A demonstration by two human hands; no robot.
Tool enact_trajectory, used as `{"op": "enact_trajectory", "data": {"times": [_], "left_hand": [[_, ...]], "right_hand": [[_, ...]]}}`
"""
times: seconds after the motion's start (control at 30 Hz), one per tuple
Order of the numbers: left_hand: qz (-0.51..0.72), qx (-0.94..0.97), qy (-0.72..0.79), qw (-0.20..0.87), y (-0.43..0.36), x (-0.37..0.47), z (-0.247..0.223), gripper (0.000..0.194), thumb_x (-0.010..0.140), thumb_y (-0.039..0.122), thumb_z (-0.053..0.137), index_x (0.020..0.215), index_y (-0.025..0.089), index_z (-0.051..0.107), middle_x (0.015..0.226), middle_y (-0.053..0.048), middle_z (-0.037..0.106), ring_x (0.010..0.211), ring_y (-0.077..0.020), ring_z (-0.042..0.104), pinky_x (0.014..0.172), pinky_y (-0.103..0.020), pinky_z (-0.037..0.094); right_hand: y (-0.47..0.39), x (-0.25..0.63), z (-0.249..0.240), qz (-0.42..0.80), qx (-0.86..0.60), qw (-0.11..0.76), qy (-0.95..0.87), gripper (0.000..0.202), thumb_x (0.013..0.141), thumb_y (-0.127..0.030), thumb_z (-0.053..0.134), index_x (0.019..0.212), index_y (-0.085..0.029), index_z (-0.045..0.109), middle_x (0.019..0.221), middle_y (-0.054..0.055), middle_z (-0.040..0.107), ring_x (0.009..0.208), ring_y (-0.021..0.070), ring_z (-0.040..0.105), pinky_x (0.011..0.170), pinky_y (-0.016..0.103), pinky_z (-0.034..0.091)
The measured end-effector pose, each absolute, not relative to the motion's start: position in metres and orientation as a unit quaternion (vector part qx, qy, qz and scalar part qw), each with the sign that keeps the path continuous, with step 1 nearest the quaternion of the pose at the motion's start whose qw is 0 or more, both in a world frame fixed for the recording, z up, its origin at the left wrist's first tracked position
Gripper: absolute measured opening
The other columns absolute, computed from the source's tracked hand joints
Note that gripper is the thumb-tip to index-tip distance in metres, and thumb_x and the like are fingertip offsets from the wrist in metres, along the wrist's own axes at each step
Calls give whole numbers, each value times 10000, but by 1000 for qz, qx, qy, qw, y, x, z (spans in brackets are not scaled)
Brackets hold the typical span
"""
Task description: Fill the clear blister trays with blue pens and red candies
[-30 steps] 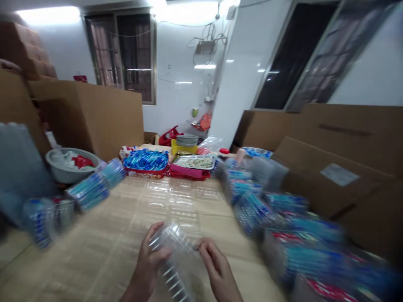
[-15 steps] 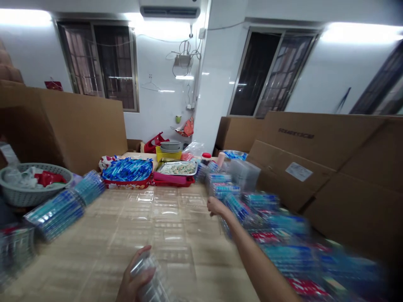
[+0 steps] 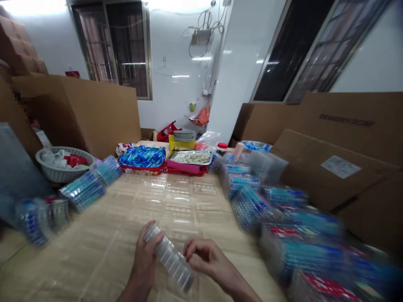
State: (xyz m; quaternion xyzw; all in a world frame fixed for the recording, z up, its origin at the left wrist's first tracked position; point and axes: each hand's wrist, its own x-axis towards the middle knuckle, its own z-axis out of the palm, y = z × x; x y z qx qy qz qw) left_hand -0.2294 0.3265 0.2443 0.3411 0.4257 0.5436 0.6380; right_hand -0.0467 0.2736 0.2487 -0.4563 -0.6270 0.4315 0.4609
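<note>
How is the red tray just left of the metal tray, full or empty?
Full: slim blue items are heaped above the rim of the red tray, across its width.

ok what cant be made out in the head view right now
All in the head view:
Whether the right hand touches the clear plastic stack: blur and overlap.
Writing on the white label: too small.
What lies in the metal tray: too small.
Lower-right packs: blurred, cut off by the frame edge.

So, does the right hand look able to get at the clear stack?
Probably yes: the right hand is beside the stack, nothing shows between them, and the left hand covers only one end.
</note>
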Motion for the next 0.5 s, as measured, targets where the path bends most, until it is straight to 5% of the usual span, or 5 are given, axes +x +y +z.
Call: {"op": "enact_trajectory", "data": {"times": [0.5], "left_hand": [[497, 374, 381, 684, 308, -229, 245, 626, 533, 309, 786, 1109, 195, 569, 767, 29, 575, 689, -123, 512, 612, -226, 411]], "right_hand": [[210, -62, 237, 424, -483, 606, -469, 345, 877, -469, 565, 686, -182, 551, 777, 12, 484, 758, 163, 442, 706, 258, 344]]}}
